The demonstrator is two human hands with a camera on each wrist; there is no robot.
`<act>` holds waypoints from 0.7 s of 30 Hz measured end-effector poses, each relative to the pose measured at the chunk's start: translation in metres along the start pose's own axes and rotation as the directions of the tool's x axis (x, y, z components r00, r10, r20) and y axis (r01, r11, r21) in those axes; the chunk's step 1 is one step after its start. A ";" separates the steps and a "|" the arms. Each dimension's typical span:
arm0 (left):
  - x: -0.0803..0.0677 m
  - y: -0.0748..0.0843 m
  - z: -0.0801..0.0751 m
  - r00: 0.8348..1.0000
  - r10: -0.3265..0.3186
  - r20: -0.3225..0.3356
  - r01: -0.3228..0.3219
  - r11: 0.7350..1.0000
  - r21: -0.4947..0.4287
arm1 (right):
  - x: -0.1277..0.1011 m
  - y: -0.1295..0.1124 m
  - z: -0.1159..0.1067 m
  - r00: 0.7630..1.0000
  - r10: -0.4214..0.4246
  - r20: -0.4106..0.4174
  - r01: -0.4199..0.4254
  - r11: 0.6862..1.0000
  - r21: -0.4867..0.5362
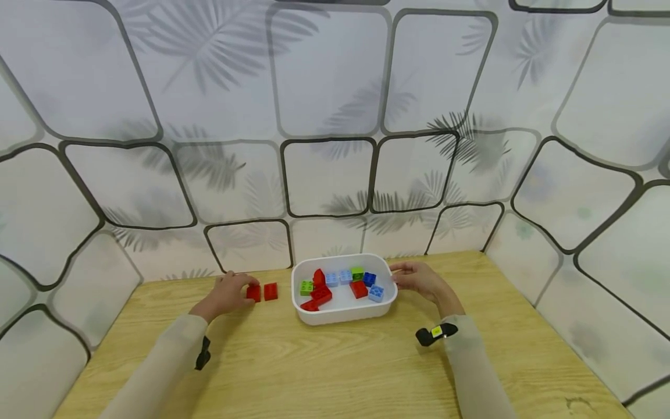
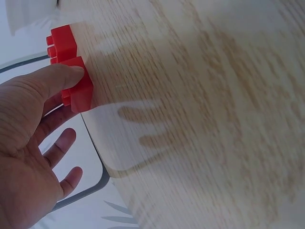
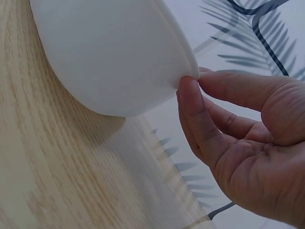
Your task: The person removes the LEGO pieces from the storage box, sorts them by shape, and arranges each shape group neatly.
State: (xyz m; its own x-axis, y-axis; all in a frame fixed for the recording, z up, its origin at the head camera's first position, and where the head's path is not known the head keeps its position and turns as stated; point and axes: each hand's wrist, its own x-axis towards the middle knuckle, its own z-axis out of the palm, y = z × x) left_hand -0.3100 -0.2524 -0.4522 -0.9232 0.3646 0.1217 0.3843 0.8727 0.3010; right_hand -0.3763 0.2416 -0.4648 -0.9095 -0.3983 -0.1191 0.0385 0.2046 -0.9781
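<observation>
My left hand (image 1: 226, 295) pinches a red toy building brick (image 1: 253, 293) between thumb and fingers, at the left of the table. In the left wrist view, the thumb lies across the side of this brick (image 2: 82, 93), whose studs face the wall. A second red brick (image 2: 64, 42) sits just beyond it, to its right in the head view. My right hand (image 1: 420, 283) is at the right end of a white plastic tub (image 1: 342, 316). Seen from the right wrist, thumb and forefinger pinch the tub's rim (image 3: 190, 57), with the other fingers loosely curled below.
Inside the tub are several bricks: red bricks (image 1: 321, 294), light blue bricks (image 1: 376, 293), a dark blue brick (image 1: 369, 279) and green bricks (image 1: 306, 287). The wooden table (image 1: 324, 372) ends at a patterned curtain-like wall (image 1: 335, 174) behind and at both sides.
</observation>
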 end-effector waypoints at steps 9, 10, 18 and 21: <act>0.002 0.001 0.002 1.000 0.016 -0.016 -0.016 1.000 0.003 | -0.002 -0.002 0.000 1.000 -0.003 -0.006 0.003 1.000 0.000; 0.002 0.002 0.001 1.000 0.015 -0.018 -0.015 1.000 0.004 | -0.002 -0.002 0.001 1.000 -0.002 -0.007 0.002 1.000 -0.001; 0.002 0.003 0.003 1.000 0.008 -0.019 -0.008 1.000 0.007 | -0.003 -0.004 0.003 1.000 0.006 -0.018 -0.006 1.000 0.001; 0.001 0.003 0.003 0.999 0.032 -0.034 -0.031 0.999 0.009 | -0.003 -0.005 0.003 1.000 0.008 -0.019 -0.008 1.000 0.012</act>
State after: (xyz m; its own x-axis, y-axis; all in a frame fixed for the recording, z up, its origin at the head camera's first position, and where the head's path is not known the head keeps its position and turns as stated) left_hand -0.3102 -0.2484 -0.4538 -0.9101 0.3808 0.1636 0.4132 0.8639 0.2881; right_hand -0.3727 0.2388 -0.4598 -0.9170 -0.3793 -0.1236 0.0503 0.1974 -0.9790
